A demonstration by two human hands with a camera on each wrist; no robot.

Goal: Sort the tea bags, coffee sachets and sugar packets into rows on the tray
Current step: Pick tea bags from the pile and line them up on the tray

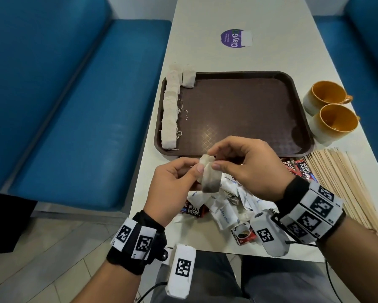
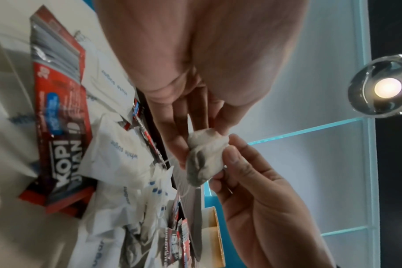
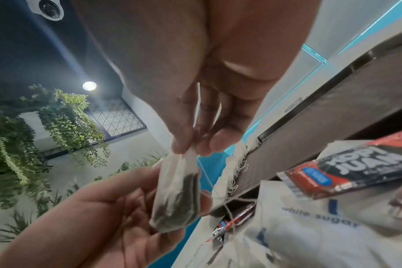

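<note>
Both hands hold one tea bag [image 1: 209,178] above the table, just in front of the brown tray [image 1: 234,114]. My right hand [image 1: 214,159] pinches its top edge [image 3: 186,154] between thumb and fingers. My left hand [image 1: 194,171] holds its lower part with the thumb pressed on its side [image 3: 202,201]. The bag's string trails down into the pile. Several tea bags [image 1: 170,110] stand in a row along the tray's left edge. Below my hands lies a mixed pile of white sugar packets [image 1: 226,215] and red-black coffee sachets [image 1: 193,209].
Two orange-lined mugs [image 1: 328,99] [image 1: 336,123] stand right of the tray. Wooden stirrers [image 1: 347,182] fan out at the near right, with more coffee sachets [image 1: 299,169] beside them. Blue benches [image 1: 74,106] flank the white table [image 1: 238,18]. A round sticker [image 1: 236,38] marks the far table.
</note>
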